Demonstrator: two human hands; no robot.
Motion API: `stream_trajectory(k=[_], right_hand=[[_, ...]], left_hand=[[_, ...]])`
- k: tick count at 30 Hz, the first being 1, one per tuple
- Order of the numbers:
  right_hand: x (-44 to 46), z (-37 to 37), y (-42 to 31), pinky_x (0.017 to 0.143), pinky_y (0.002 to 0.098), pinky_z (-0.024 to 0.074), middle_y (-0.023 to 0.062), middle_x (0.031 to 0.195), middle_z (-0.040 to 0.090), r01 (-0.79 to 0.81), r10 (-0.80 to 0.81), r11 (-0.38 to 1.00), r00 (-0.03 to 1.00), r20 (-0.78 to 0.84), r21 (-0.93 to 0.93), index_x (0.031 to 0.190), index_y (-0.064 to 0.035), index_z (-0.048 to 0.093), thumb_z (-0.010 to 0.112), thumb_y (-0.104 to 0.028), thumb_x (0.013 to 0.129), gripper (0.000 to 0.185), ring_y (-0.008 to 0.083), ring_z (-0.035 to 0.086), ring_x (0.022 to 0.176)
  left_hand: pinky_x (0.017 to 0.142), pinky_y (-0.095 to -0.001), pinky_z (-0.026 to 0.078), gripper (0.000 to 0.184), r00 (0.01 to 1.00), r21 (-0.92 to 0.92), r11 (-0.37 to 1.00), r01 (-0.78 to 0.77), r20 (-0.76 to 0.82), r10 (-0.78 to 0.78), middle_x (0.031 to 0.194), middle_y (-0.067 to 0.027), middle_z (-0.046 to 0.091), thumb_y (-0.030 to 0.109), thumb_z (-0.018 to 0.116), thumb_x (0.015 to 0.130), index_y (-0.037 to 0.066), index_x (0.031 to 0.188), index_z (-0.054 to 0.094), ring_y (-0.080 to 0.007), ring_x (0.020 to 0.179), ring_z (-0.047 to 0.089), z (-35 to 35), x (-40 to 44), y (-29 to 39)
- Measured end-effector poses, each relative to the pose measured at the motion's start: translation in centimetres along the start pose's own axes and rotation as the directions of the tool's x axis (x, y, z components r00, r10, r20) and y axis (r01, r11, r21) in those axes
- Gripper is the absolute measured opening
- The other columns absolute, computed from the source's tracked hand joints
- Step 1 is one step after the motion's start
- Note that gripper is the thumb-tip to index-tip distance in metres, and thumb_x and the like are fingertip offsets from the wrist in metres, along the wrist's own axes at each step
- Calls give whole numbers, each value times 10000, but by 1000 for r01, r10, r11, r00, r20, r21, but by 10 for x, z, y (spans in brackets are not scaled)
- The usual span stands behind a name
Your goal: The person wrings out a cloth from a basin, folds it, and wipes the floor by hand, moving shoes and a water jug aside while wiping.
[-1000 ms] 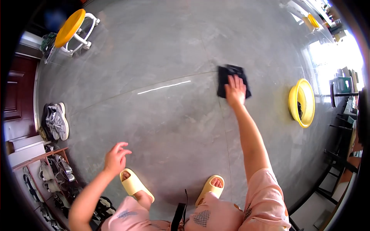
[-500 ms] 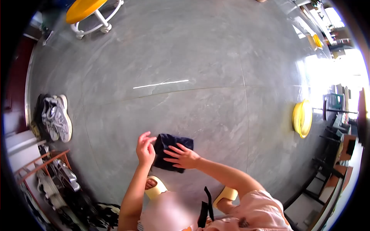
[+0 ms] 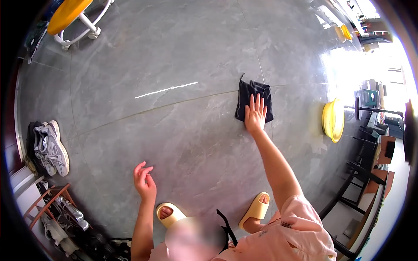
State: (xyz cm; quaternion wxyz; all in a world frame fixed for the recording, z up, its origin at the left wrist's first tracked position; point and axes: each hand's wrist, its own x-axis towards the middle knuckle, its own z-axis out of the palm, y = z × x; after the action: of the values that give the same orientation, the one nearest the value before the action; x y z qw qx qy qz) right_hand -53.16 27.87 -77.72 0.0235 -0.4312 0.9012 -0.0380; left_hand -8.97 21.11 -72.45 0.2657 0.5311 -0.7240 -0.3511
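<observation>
Head view: just beyond the yellow slide sandals (image 3: 257,209), the left hand (image 3: 145,182) hangs empty over the grey floor (image 3: 196,143), its fingers loosely curled. Farther out, the right hand (image 3: 257,117) lies flat, fingers extended and not gripping, on a black cloth (image 3: 241,101) on the floor, with a yellow basin (image 3: 333,122) to the right and a wheeled stool (image 3: 69,16) at far left.

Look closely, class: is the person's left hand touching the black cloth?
Apart. The head view shows it plainly: a wide stretch of bare grey floor separates the left hand from the black cloth.
</observation>
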Motion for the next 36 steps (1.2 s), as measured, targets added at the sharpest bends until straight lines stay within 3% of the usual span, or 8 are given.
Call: stream_trajectory(k=[6, 13, 19, 22, 25, 27, 31, 36], right_hand=[[-59, -8, -20, 1119, 525, 143, 139, 1535, 164, 137, -119, 987, 977, 177, -89, 1465, -146, 249, 386, -356, 959, 565, 341, 166, 1406], [51, -11, 17, 1101, 540, 193, 162, 1528, 165, -241, 256, 963, 957, 139, -116, 1475, -140, 199, 330, -423, 967, 596, 376, 183, 1393], [-106, -6, -115, 1037, 555, 284, 132, 1416, 370, 483, -489, 866, 872, 19, 128, 1293, -182, 507, 650, -347, 748, 587, 369, 346, 1285], [-150, -6, -169, 1083, 529, 246, 91, 1488, 307, 638, -691, 720, 695, 196, 275, 1287, -169, 516, 515, -302, 845, 462, 330, 275, 1361], [-132, -16, -174, 1079, 520, 258, 112, 1462, 341, 636, -743, 665, 616, 261, 392, 1234, -103, 551, 513, -241, 841, 419, 330, 300, 1353], [-119, -32, -156, 1037, 434, 360, 160, 1349, 469, 67, -519, 494, 822, 233, 867, 1171, -32, 568, 506, 10, 781, 397, 369, 434, 1249], [-119, -56, -105, 1018, 377, 389, 148, 1328, 486, -24, -163, 688, 969, 186, 725, 1183, -41, 589, 493, -25, 843, 353, 314, 474, 1222], [-109, -46, -126, 975, 381, 425, 143, 1315, 486, 123, -280, 769, 947, 158, 627, 1156, -33, 591, 495, -49, 856, 315, 318, 487, 1192]], left_hand=[[627, -283, 459, 325, 999, -83, 996, -43, 25, 46, 1134, -108, 573, -140, 455, 734, 61, 893, 655, -191, 795, 597, 36, -7, 29], [585, -271, 452, 333, 993, -126, 985, -120, -11, 120, 1130, -109, 574, -145, 463, 727, 65, 896, 659, -188, 769, 597, 41, 8, 68], [735, -336, 500, 335, 989, -130, 984, -125, 58, 134, 1150, -116, 569, -100, 498, 723, 64, 980, 637, -247, 863, 614, 82, 16, 71], [908, -411, 459, 355, 997, -33, 998, -61, 50, 63, 1212, -169, 523, -46, 516, 771, 49, 1108, 569, -338, 1057, 547, 91, 7, 61], [980, -452, 391, 415, 997, -18, 998, -58, 50, 59, 1300, -238, 453, 112, 536, 850, 51, 1258, 490, -407, 1151, 467, 95, 1, 50], [998, -520, 337, 480, 998, 66, 996, -56, 37, 54, 1360, -281, 370, 227, 546, 873, 84, 1321, 448, -454, 1200, 401, 112, 5, 59], [986, -666, 227, 604, 999, 393, 919, 37, -4, -38, 1459, -293, 210, 424, 531, 882, 223, 1422, 353, -516, 1283, 263, 148, 38, 88], [1003, -641, 232, 556, 994, 497, 864, 75, -111, -23, 1497, -200, 215, 370, 523, 886, 229, 1406, 384, -472, 1298, 274, 116, 63, 38]])
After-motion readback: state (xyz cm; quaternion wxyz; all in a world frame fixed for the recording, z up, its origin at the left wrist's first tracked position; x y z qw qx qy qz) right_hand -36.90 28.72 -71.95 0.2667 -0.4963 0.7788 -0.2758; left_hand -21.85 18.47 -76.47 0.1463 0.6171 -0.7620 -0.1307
